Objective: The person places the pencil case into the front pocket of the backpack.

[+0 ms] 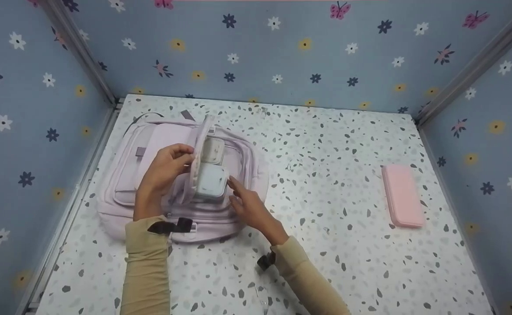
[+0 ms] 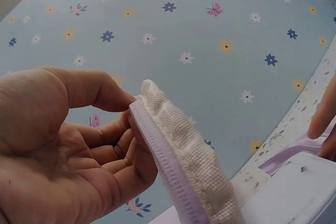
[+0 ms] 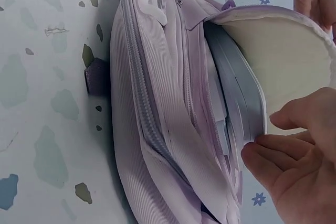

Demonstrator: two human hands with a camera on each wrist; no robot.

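tan long sleeves on both arms — black straps at each wrist — bare hands.

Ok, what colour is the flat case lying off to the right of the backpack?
Pink; the case shows best in the head view.

Open tabletop [image 1: 325,144] between backpack [image 1: 120,210] and pink case [image 1: 402,194], walls around.

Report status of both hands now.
Left hand pinches lilac fabric backpack's flap open. Right hand open, touching white box inside. Nothing blocking.
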